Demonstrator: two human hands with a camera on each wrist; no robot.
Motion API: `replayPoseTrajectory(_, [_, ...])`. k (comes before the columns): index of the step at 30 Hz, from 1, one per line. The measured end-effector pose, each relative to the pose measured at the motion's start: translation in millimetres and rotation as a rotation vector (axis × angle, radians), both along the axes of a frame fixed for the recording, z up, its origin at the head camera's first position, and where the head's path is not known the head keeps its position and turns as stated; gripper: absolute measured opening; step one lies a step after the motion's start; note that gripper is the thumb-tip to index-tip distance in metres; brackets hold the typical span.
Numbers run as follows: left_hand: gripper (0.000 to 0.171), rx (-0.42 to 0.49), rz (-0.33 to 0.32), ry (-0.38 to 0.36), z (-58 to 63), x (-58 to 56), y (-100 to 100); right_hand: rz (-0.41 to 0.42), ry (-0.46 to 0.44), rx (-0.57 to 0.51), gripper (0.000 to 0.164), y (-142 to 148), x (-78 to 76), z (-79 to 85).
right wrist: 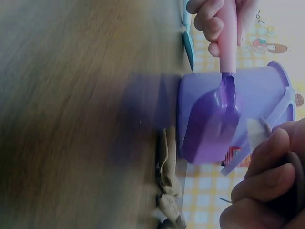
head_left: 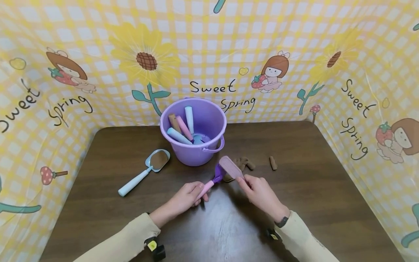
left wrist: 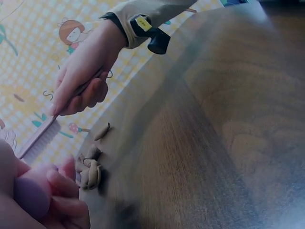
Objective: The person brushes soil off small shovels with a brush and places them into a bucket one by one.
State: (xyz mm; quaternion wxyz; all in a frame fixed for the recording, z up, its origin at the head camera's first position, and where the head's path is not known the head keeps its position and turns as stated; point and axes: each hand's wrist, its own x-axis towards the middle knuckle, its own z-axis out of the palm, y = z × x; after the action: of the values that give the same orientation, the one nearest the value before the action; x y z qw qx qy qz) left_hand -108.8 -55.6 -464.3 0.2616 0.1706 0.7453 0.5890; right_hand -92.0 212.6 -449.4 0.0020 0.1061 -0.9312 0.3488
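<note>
My left hand [head_left: 187,196] grips the pink handle of a small toy shovel [right wrist: 212,124] with a purple blade. In my right hand [head_left: 263,194] is a brush [head_left: 231,167] with a mauve back, held over the shovel blade; its pale bristles show in the left wrist view. Whether the bristles touch the blade cannot be told. Brown lumps [head_left: 242,163], like clay pieces, lie on the table just behind the brush, partly hidden by it. A separate short brown stick [head_left: 273,163] lies farther right.
Behind my hands stands a purple bucket [head_left: 194,156] holding several handled tools in blue, pink and brown. To its left lies a light blue tool [head_left: 135,182] with an oval head. Yellow checked cloth [head_left: 203,54] walls the brown table [head_left: 98,163] at the back and sides.
</note>
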Motion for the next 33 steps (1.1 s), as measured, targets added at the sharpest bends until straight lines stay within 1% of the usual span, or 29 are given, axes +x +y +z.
replayPoseTrajectory(4, [0.04, 0.079, -0.003, -0.055, -1.5, 1.7, 0, 0.048, -0.044, -0.011, 0.04, -7, 0.7, -0.8])
replayPoseTrajectory(7, [0.042, 0.1, -0.002, -0.076, -1.4, 3.8, 0, 0.096, -0.084, -0.027, 0.043, -12, 0.1, -1.9])
replayPoseTrajectory(9, [0.043, 0.096, -0.004, -0.069, -1.9, 5.6, 1, 0.114, -0.086, -0.02, 0.044, -14, -0.9, -2.4])
replayPoseTrajectory(12, [0.046, 0.068, 0.008, -0.034, -2.3, 8.4, 2, 0.116, -0.056, 0.01, 0.043, -16, -3.2, -2.7])
replayPoseTrajectory(15, [0.049, 0.046, 0.031, -0.004, -2.4, 9.8, 3, 0.092, -0.023, 0.05, 0.043, -14, -6.5, -2.4])
replayPoseTrajectory(19, [0.052, 0.034, 0.038, 0.023, -3.4, 9.6, 3, 0.015, -0.016, 0.079, 0.046, -8, -13.8, -5.9])
replayPoseTrajectory(22, [0.055, 0.023, 0.041, 0.031, -0.6, 9.0, 3, -0.052, -0.024, 0.079, 0.048, -2, -18.5, -9.7])
replayPoseTrajectory(25, [0.058, 0.003, 0.046, 0.033, 2.8, 8.5, 4, -0.07, -0.02, 0.052, 0.049, 1, -19.5, -10.6])
replayPoseTrajectory(27, [0.058, -0.009, 0.054, 0.03, 4.6, 8.6, 4, -0.041, -0.005, 0.027, 0.047, -1, -17.3, -8.0])
replayPoseTrajectory(31, [0.057, -0.007, 0.086, 0.009, 5.0, 7.8, 6, 0.078, -0.004, -0.006, 0.042, -8, -10.9, -3.1])
replayPoseTrajectory(33, [0.058, -0.002, 0.1, -0.009, 4.1, 6.9, 6, 0.116, -0.016, 0.002, 0.044, -12, -8.9, -1.5])
